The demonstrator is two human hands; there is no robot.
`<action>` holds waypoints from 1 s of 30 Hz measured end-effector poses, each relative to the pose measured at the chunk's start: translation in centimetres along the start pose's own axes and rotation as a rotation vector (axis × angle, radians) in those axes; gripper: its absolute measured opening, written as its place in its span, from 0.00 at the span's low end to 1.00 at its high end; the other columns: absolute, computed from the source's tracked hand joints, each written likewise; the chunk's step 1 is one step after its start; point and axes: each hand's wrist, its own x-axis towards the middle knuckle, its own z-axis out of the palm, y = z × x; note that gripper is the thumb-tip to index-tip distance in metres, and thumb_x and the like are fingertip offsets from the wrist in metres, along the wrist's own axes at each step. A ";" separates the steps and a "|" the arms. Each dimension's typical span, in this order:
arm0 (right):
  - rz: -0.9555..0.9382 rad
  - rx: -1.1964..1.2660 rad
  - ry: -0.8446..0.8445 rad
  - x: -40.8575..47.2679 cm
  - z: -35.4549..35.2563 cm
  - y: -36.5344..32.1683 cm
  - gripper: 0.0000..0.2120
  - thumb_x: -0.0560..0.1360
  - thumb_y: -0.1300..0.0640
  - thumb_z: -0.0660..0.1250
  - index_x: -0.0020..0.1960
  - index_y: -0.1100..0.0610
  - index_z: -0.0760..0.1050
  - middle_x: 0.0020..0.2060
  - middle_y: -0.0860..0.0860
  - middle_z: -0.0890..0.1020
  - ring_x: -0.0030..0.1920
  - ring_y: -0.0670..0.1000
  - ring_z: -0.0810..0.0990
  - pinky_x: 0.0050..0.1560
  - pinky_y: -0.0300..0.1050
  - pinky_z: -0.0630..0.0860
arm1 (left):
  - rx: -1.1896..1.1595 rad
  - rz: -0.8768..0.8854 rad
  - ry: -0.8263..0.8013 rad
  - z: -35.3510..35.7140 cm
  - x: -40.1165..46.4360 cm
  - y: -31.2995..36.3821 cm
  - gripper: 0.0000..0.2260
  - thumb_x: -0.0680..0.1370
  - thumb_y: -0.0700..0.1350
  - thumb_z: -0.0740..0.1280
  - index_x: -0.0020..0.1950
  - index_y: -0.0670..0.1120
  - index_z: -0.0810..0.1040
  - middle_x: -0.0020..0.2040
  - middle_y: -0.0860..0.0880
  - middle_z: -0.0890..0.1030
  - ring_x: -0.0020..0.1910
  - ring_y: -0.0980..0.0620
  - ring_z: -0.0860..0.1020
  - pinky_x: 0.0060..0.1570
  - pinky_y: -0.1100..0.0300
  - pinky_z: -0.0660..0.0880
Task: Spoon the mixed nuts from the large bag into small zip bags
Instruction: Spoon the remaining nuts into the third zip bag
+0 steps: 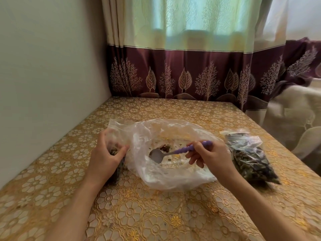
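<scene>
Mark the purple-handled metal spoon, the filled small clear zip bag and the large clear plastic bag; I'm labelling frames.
purple-handled metal spoon (156, 155): head view, on its bowl.
filled small clear zip bag (250, 159): head view, on its middle.
large clear plastic bag (173, 178): head view, on its near wall.

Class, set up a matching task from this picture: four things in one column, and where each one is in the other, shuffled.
Things:
1. spoon
2. filled small bag
3. large bag
4. small bag being filled

Places:
A. held by the left hand
B. lying on the table at the right
C. gripped by the right hand
D. spread open between the hands

Pairs: 1-C, 2-B, 3-D, 4-A
</scene>
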 end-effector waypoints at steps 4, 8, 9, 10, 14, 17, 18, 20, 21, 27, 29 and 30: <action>0.028 0.035 0.100 0.3 -0.2 0.1 0.22 0.79 0.63 0.61 0.30 0.52 0.84 0.29 0.54 0.84 0.28 0.49 0.80 0.25 0.36 0.71 | -0.018 0.003 -0.007 0.0 0.1 -0.2 0.26 0.71 0.46 0.74 0.64 0.53 0.65 0.40 0.53 0.80 0.38 0.61 0.78 0.36 0.67 0.71; 0.067 0.127 0.237 0.6 -0.5 0.3 0.17 0.79 0.59 0.62 0.34 0.56 0.82 0.32 0.54 0.85 0.30 0.49 0.82 0.26 0.35 0.74 | -0.027 -0.006 -0.019 0.0 0.2 -0.2 0.26 0.71 0.47 0.74 0.63 0.54 0.65 0.41 0.52 0.80 0.39 0.57 0.79 0.37 0.65 0.72; 0.075 0.133 0.270 0.7 -0.6 0.5 0.16 0.79 0.58 0.62 0.35 0.56 0.82 0.32 0.53 0.85 0.30 0.48 0.82 0.27 0.35 0.74 | -0.027 -0.007 -0.022 0.1 0.1 -0.2 0.26 0.71 0.47 0.74 0.63 0.54 0.65 0.41 0.52 0.80 0.39 0.57 0.79 0.37 0.64 0.72; 0.077 0.120 0.292 0.8 -0.5 0.7 0.16 0.79 0.57 0.62 0.36 0.56 0.82 0.32 0.53 0.85 0.31 0.48 0.82 0.27 0.34 0.75 | -0.026 -0.005 -0.023 0.1 0.1 -0.1 0.26 0.71 0.47 0.74 0.63 0.55 0.65 0.41 0.52 0.80 0.39 0.57 0.79 0.37 0.65 0.73; 0.074 0.037 0.303 0.9 -0.2 1.3 0.15 0.78 0.56 0.63 0.36 0.53 0.82 0.32 0.53 0.85 0.32 0.48 0.82 0.28 0.34 0.74 | -0.013 0.007 -0.022 0.1 0.1 0.1 0.24 0.71 0.46 0.74 0.61 0.55 0.65 0.41 0.52 0.80 0.36 0.60 0.78 0.32 0.72 0.72; 0.076 0.031 0.267 0.8 -0.1 1.4 0.15 0.79 0.57 0.62 0.38 0.53 0.83 0.33 0.54 0.85 0.32 0.49 0.82 0.27 0.34 0.73 | -0.007 0.013 -0.019 0.1 0.0 0.2 0.25 0.71 0.46 0.74 0.62 0.55 0.65 0.41 0.52 0.80 0.37 0.59 0.78 0.33 0.70 0.71; 0.082 0.035 0.253 0.8 0.0 1.4 0.15 0.79 0.57 0.62 0.39 0.55 0.84 0.33 0.55 0.85 0.32 0.48 0.82 0.27 0.34 0.73 | -0.003 0.016 -0.020 0.1 0.0 0.2 0.25 0.71 0.46 0.74 0.62 0.54 0.65 0.41 0.52 0.80 0.38 0.58 0.79 0.34 0.69 0.71; 0.104 0.051 0.235 0.8 -0.1 1.3 0.16 0.80 0.57 0.61 0.39 0.57 0.84 0.34 0.56 0.85 0.31 0.49 0.81 0.27 0.34 0.73 | 0.000 0.019 -0.023 0.1 0.0 0.3 0.25 0.71 0.45 0.74 0.62 0.54 0.65 0.41 0.52 0.80 0.38 0.58 0.78 0.35 0.68 0.70; 0.122 0.063 0.224 0.8 -0.1 1.3 0.17 0.80 0.58 0.60 0.37 0.57 0.84 0.34 0.56 0.85 0.31 0.49 0.81 0.27 0.35 0.73 | 0.000 0.018 -0.024 0.1 0.1 0.2 0.25 0.71 0.45 0.74 0.63 0.53 0.65 0.41 0.52 0.80 0.38 0.58 0.78 0.35 0.68 0.70; 0.270 0.147 0.092 0.6 0.4 0.9 0.22 0.80 0.60 0.59 0.33 0.57 0.85 0.36 0.58 0.85 0.30 0.48 0.80 0.27 0.34 0.73 | 0.026 0.022 -0.018 0.2 0.1 0.1 0.26 0.71 0.46 0.74 0.63 0.53 0.65 0.41 0.52 0.79 0.38 0.58 0.78 0.33 0.69 0.69; 0.276 0.146 0.060 0.5 0.7 0.9 0.21 0.79 0.61 0.59 0.34 0.56 0.85 0.35 0.58 0.85 0.30 0.48 0.81 0.27 0.34 0.73 | 0.030 0.023 -0.022 0.2 0.1 0.1 0.26 0.71 0.46 0.74 0.63 0.54 0.65 0.41 0.52 0.79 0.38 0.59 0.78 0.33 0.70 0.69; 0.271 0.144 0.040 0.5 0.8 0.9 0.21 0.79 0.61 0.59 0.34 0.55 0.85 0.35 0.58 0.85 0.30 0.48 0.81 0.27 0.34 0.73 | 0.028 0.022 -0.024 0.2 0.1 0.2 0.26 0.71 0.46 0.74 0.63 0.54 0.65 0.41 0.53 0.79 0.37 0.59 0.78 0.33 0.70 0.69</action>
